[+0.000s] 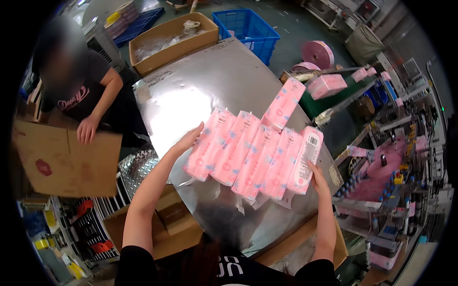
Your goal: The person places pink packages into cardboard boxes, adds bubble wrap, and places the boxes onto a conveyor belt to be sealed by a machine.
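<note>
A slanted row of several pink soft-wrapped tissue packs (pixel 254 162) lies across the metal table, between my two hands. Against the outer side of the leftmost pack (pixel 209 144) rests my left hand (pixel 192 137), its fingers stretched along the wrapper. My right hand (pixel 317 178) grips the lower outer edge of the rightmost pack (pixel 305 159), which shows a white label side with a barcode. Together the hands clasp the row from both ends. One more tissue pack (pixel 284 103) lies just beyond the row, its near end touching it.
The metal table (pixel 210 78) stretches ahead. A carton (pixel 174 43) and a blue crate (pixel 246 33) stand past it. To the right, a green conveyor (pixel 329 100) carries a large pink pack (pixel 327 86). At left a co-worker handles a cardboard box (pixel 67 159). Open cartons (pixel 155 224) sit near me.
</note>
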`<state>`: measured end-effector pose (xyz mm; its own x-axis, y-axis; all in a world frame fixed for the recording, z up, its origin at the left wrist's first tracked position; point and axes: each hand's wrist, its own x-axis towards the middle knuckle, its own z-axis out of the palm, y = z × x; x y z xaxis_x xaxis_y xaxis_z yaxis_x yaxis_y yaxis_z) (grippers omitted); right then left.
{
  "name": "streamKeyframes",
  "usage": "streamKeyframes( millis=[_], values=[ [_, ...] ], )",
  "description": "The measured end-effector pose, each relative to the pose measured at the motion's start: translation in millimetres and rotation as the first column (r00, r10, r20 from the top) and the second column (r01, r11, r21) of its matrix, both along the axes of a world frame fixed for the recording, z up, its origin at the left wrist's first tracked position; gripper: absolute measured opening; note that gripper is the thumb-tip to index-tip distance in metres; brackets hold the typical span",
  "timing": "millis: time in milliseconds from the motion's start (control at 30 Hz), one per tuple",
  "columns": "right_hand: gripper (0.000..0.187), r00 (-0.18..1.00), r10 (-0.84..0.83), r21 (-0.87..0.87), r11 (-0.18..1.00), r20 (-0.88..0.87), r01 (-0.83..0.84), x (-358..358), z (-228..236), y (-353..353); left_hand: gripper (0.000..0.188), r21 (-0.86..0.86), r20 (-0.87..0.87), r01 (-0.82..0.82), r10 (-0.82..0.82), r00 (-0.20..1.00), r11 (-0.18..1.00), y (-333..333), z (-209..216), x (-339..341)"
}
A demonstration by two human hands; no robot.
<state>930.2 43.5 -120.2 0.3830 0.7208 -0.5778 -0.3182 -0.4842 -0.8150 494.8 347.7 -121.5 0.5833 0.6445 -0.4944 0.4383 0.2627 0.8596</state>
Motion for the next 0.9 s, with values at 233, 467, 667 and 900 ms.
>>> streamKeyframes(
  millis=[233, 467, 667, 900],
  values=[
    [0.059, 0.849, -0.138, -0.073, 0.99, -0.511, 0.117, 0, -31, -38, 0.08, -0.399, 0.126, 0.128, -0.084, 0.988, 0.908, -77, 0, -43],
    [0.06, 0.887, -0.097, -0.179, 0.984, -0.451, 0.017, -27, -58, -123, 0.087, -0.635, 0.142, 0.202, -0.145, 0.979, 0.745, -187, 13, -141],
    [0.059, 0.934, -0.198, -0.066, 0.98, -0.296, 0.187, -67, -3, -108, 0.09, -0.459, 0.179, 0.196, -0.126, 0.976, 0.866, -196, 34, -171],
    [0.086, 0.917, 0.266, 0.392, 0.91, -0.296, -0.137, -123, 49, 8, 0.077, -0.217, 0.413, 0.0, 0.092, 0.906, 0.976, -192, 81, -298]
  ],
)
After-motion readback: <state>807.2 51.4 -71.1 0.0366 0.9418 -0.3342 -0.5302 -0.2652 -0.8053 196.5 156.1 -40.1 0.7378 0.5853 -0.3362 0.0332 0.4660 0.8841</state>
